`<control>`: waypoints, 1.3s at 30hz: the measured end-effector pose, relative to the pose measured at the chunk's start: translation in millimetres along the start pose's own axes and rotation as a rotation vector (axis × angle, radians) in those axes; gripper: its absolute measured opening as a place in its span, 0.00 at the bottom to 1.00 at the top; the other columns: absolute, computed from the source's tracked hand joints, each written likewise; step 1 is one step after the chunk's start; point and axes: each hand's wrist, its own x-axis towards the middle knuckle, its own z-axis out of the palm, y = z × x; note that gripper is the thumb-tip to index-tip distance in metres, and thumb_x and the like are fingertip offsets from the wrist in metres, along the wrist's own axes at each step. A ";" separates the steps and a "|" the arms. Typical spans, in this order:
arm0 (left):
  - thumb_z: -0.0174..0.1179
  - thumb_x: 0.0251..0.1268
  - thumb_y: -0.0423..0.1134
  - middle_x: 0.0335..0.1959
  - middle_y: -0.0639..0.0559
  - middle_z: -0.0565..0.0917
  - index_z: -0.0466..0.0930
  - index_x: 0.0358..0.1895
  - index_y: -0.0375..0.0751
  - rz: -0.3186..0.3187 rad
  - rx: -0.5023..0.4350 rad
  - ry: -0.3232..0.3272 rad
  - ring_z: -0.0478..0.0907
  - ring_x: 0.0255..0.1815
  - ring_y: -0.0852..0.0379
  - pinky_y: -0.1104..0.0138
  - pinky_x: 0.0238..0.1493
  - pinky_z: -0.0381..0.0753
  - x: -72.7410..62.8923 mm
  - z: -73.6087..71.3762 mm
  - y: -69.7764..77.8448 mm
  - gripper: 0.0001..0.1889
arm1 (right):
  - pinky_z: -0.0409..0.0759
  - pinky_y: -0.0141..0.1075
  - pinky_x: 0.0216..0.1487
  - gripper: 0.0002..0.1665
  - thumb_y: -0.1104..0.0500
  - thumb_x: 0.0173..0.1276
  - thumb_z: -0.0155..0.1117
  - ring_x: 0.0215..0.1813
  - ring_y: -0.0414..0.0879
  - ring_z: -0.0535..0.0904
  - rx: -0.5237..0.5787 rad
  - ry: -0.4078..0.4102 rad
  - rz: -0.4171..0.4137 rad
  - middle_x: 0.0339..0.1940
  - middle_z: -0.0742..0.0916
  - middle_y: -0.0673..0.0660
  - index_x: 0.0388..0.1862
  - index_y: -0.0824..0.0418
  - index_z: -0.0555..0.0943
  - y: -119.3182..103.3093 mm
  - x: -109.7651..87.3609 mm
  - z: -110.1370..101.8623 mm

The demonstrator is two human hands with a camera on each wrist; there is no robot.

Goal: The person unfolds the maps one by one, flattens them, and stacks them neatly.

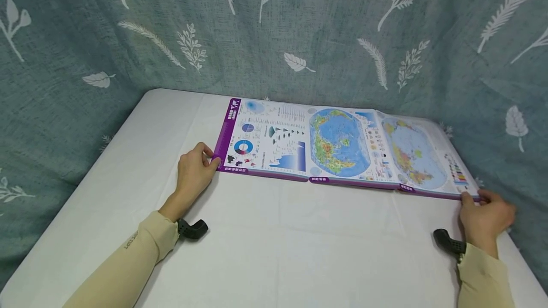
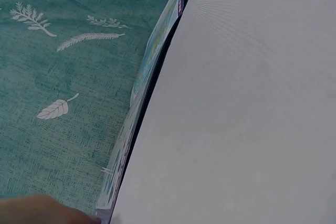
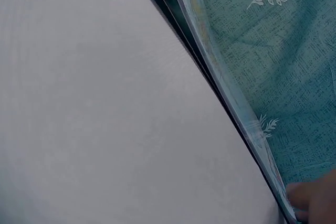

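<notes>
A partly folded world map sheet (image 1: 274, 139) lies across the far half of the table, three panels wide, with purple edging along its left and near sides. My left hand (image 1: 194, 170) pinches its near left corner between thumb and fingers. At the opposite end, my right hand (image 1: 488, 215) grips the near right corner. From the left wrist, the map (image 2: 152, 59) shows edge-on with a dark gap under it, and part of my left hand (image 2: 42, 211) appears at the bottom. The right wrist view has the map (image 3: 226, 95) running diagonally to my right hand (image 3: 317, 198).
A white cloth covers the table (image 1: 325, 251). Blue-green leaf-patterned fabric (image 1: 265, 46) hangs behind it and along both sides. Black curved devices stick out by the left cuff (image 1: 160, 232) and the right cuff (image 1: 484, 270).
</notes>
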 end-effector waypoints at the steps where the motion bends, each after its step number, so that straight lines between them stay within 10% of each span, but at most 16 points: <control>1: 0.70 0.67 0.38 0.22 0.46 0.77 0.81 0.42 0.34 0.001 0.002 0.002 0.71 0.26 0.48 0.60 0.34 0.65 0.3 -0.1 -0.6 0.11 | 0.57 0.59 0.68 0.33 0.53 0.78 0.56 0.69 0.68 0.61 0.006 0.002 -0.004 0.50 0.68 0.73 0.73 0.74 0.72 0.9 -0.7 0.2; 10: 0.70 0.69 0.41 0.23 0.45 0.77 0.81 0.41 0.35 0.023 -0.028 0.015 0.70 0.27 0.47 0.59 0.37 0.64 4.2 -4.4 -9.2 0.12 | 0.51 0.61 0.79 0.36 0.50 0.77 0.57 0.78 0.70 0.59 0.094 0.074 -0.229 0.70 0.73 0.79 0.72 0.75 0.72 -5.0 -9.5 1.7; 26: 0.72 0.67 0.46 0.33 0.41 0.79 0.84 0.43 0.34 0.080 0.002 -0.004 0.70 0.40 0.46 0.58 0.43 0.65 16.3 -15.0 -23.8 0.17 | 0.51 0.70 0.78 0.44 0.42 0.77 0.62 0.82 0.73 0.57 -0.067 -0.226 -0.620 0.80 0.66 0.76 0.78 0.72 0.66 -41.4 -29.4 10.3; 39: 0.69 0.70 0.49 0.64 0.32 0.80 0.84 0.59 0.30 0.172 0.135 -0.047 0.71 0.69 0.35 0.42 0.69 0.67 20.1 -31.4 -35.9 0.26 | 0.48 0.73 0.77 0.48 0.44 0.69 0.72 0.81 0.77 0.56 0.007 -0.245 -0.873 0.79 0.65 0.78 0.80 0.66 0.67 -58.8 -52.8 20.6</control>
